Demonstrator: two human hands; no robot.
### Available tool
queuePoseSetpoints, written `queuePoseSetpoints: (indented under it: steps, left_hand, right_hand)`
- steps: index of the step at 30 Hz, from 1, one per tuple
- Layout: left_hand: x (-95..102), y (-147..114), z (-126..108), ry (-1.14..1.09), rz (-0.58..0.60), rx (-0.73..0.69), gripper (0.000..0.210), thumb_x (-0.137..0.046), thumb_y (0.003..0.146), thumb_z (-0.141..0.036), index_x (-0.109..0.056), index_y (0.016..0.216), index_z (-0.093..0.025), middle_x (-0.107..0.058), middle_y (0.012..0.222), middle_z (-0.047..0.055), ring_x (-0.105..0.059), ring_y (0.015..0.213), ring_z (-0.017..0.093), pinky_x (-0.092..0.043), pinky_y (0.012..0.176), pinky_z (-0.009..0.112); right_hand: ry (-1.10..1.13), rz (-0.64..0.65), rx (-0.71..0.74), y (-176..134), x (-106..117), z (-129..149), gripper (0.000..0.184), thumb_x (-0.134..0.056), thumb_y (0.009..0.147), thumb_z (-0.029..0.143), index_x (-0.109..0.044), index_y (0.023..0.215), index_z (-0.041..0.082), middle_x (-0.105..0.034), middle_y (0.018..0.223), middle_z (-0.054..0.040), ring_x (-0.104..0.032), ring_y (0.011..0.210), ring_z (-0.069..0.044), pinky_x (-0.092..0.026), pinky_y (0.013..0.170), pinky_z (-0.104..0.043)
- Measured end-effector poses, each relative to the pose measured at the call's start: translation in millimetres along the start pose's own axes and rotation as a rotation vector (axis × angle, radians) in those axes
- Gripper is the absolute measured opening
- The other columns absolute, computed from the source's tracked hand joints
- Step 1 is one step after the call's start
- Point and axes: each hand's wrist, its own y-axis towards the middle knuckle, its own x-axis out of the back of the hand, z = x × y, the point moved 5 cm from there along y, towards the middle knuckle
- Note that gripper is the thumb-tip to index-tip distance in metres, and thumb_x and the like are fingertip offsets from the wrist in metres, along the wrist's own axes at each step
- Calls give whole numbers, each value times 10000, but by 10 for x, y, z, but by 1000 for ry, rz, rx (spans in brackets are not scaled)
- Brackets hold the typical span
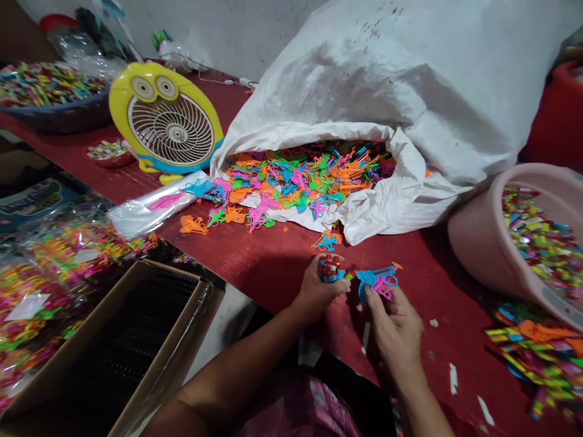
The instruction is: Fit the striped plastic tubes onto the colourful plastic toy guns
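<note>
My left hand point(321, 290) is closed around a bundle of small tubes point(331, 270) with red ends and blue sides. Beside it, my right hand point(398, 325) pinches a few small, flat plastic toys point(373, 279) in blue, pink and orange, which look gun-shaped. The two hands are close together above the red table point(282, 279). Just beyond them, a blue-and-orange toy point(327, 241) lies on the tabletop. More such toys point(314, 173) in orange, blue, green and pink spill from the mouth of a large white sack point(392, 79).
A yellow fan point(168, 118) stands at the back left near a heaped basin point(54, 112). Clear plastic bags point(136, 212) lie before it. An open cardboard box point(155, 364) is at lower left. At right stand a pink bucket point(483, 224) of colourful pieces and a loose pile point(542, 358).
</note>
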Motion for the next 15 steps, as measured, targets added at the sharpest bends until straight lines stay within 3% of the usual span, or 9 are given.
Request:
queuePoseSetpoints:
  steps: [8, 12, 15]
  left_hand:
    - [-14, -25, -24, 20, -5, -6, 438, -763, 588, -189, -588, 990, -181, -574, 669, -39, -511, 558, 107, -410, 553, 228]
    - [-18, -29, -42, 78, 12, -62, 398, -751, 599, -167, -593, 964, -178, -555, 698, -40, -473, 579, 91, -395, 573, 217]
    - [-22, -20, -40, 156, 43, -128, 357, -735, 603, -149, -594, 930, -180, -562, 736, -31, -467, 595, 90, -390, 585, 214]
  right_hand:
    - [-63, 6, 36, -21, -16, 72, 262, -654, 864, 452, -651, 984, 219, -678, 772, -23, -598, 602, -166, -496, 580, -271]
    - [-156, 70, 68, 14, 27, 114, 245, -623, 881, 464, -626, 856, 221, -635, 659, 0, -576, 559, -157, -458, 553, -259]
    - [-121, 143, 9, 52, 36, 123, 286, -620, 873, 502, -622, 866, 216, -619, 612, 3, -558, 529, -156, -438, 524, -257]
